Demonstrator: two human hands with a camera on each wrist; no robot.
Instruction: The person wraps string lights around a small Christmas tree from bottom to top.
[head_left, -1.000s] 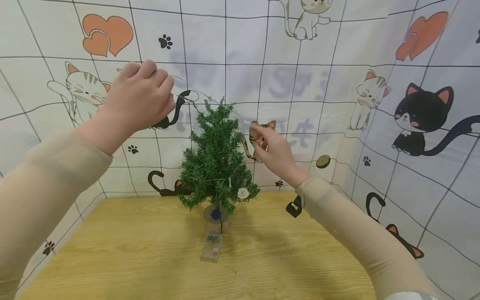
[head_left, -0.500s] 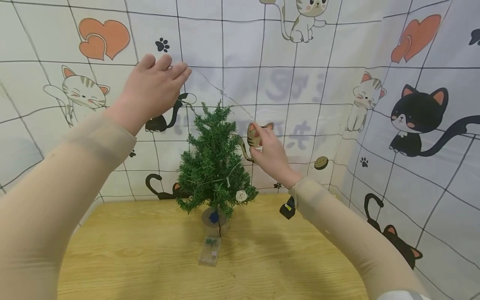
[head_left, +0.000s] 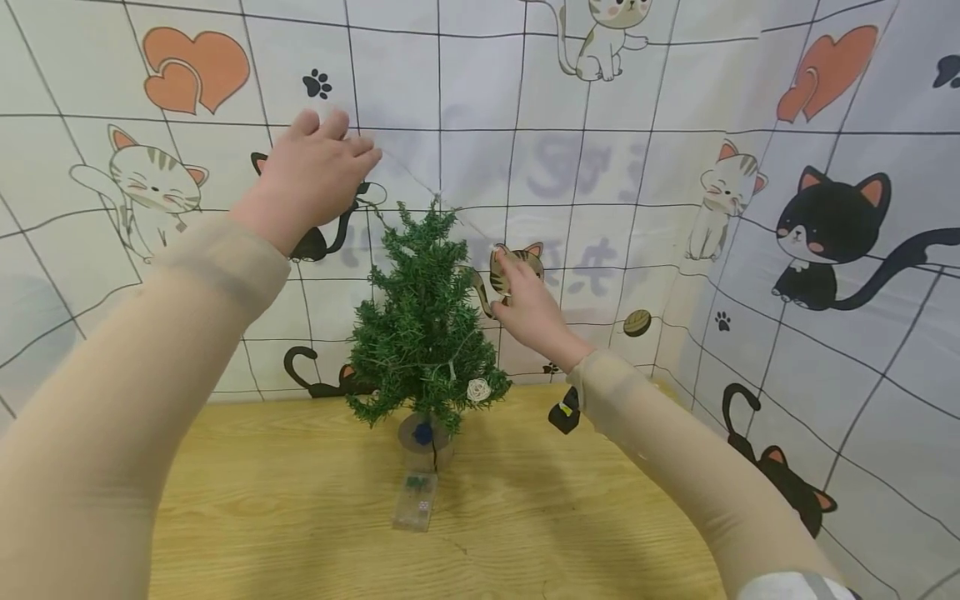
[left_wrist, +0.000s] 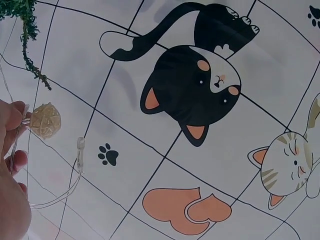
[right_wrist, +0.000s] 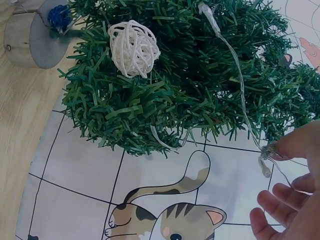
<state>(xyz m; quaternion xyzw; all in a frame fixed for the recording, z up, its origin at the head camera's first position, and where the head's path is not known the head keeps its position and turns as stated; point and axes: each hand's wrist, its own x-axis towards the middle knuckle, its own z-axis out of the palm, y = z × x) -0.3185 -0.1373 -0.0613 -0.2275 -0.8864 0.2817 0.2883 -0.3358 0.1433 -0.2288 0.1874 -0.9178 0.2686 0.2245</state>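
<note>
A small green artificial Christmas tree [head_left: 427, 317] stands on the wooden table. A thin clear string-light wire [right_wrist: 241, 85] crosses at the height of its tip, stretched between both hands. High on the left, my left hand [head_left: 318, 171] pinches the wire at the base of a cream woven ball [left_wrist: 46, 121], as the left wrist view reveals; a loop with a clear bulb [left_wrist: 80, 155] dangles beside it. To the right of the tree, my right hand [head_left: 532, 308] pinches the wire near a small bulb, other fingers loosely bent. A white woven ball [right_wrist: 134, 49] hangs among the lower branches.
In front of the tree's round base [right_wrist: 47, 40] lies a clear box [head_left: 415, 502] on the table [head_left: 300, 492]. A blue woven ball [head_left: 423, 433] sits at the trunk's foot. A small black object [head_left: 564, 414] is near the right sleeve. Behind hangs a cat-print curtain [head_left: 480, 83].
My left hand has moved right, towards the tree, its fingers straightening somewhat. The wire stood above the tree's tip half a second ago and is now lower, at the tip. My right hand has hardly moved.
</note>
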